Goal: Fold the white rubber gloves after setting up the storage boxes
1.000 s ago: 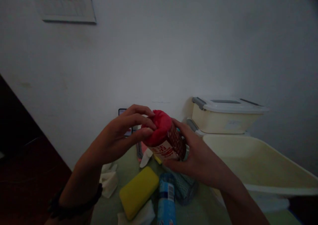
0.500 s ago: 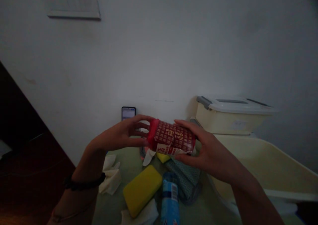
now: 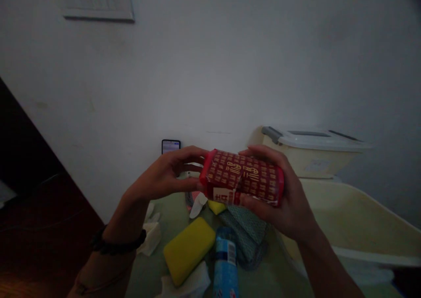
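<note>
I hold a red tissue pack [image 3: 243, 176] with gold print level in front of me, above a cluttered green surface. My right hand [image 3: 283, 201] wraps round its right end, fingers over the top and thumb beneath. My left hand [image 3: 164, 175] is at the pack's left end, its fingertips and thumb pressed against that end. A dark bracelet [image 3: 118, 245] sits on my left wrist.
Below the pack lie a yellow sponge [image 3: 189, 250], a blue bottle [image 3: 226, 263], a teal cloth [image 3: 246, 232] and white tissues [image 3: 151, 239]. A phone [image 3: 170, 146] leans on the white wall. Cream lidded bins [image 3: 315, 155] and a cream tub [image 3: 358, 219] stand at right.
The pack has turned from end-on, showing its red end, to lying level with its printed side toward me. My right hand's grip shifted to the right end, and both hands rose slightly.
</note>
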`<act>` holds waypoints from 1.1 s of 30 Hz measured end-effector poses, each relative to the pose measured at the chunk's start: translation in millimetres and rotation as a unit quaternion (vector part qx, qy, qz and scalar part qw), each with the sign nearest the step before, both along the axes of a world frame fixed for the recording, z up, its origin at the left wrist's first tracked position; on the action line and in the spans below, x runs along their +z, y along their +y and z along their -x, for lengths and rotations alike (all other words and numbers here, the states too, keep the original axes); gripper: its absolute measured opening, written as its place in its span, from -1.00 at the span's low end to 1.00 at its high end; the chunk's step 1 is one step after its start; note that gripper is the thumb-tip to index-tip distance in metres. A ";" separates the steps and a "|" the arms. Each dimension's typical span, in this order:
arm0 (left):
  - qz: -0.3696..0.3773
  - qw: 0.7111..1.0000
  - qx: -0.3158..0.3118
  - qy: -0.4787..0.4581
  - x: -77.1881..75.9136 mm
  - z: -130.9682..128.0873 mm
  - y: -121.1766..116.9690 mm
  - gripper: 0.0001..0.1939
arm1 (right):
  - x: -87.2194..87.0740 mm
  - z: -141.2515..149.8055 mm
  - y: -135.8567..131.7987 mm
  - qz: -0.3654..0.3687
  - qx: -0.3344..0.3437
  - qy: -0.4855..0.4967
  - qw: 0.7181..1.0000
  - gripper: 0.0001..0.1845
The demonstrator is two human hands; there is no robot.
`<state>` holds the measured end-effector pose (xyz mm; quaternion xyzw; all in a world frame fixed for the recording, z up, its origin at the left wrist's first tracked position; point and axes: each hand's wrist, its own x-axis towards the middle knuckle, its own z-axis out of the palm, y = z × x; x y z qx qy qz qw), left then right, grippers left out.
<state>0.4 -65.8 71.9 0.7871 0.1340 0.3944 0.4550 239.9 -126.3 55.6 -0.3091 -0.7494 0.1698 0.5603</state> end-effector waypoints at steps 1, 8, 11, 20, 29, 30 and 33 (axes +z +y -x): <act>-0.013 1.000 0.005 0.000 -0.2 -0.9 -0.2 -0.54 | -2.0 2.4 0.3 0.002 0.006 0.025 1.000 -0.28; -0.132 0.987 0.027 0.087 3.7 5.0 -0.1 -0.47 | -8.5 15.2 -0.6 0.054 0.074 0.074 0.993 -0.30; -0.181 0.977 0.031 0.113 6.5 5.3 -2.4 -0.49 | -7.9 17.9 -2.4 0.082 0.115 0.082 0.987 -0.30; -0.163 0.979 0.041 0.116 6.0 -5.6 -6.6 -0.47 | -5.8 7.6 3.4 0.101 0.095 0.098 0.986 -0.39; -0.116 0.987 0.027 0.105 15.2 -2.5 -12.6 -0.65 | -4.7 3.4 9.4 0.206 0.207 0.248 0.924 -0.56; -0.124 0.986 0.037 0.104 15.3 -2.3 -12.0 -0.67 | -3.2 3.8 8.4 0.212 0.210 0.252 0.921 -0.56; -0.155 0.980 0.087 0.087 14.2 -1.9 -10.0 -0.76 | -0.4 4.0 6.8 0.221 0.200 0.257 0.919 -0.57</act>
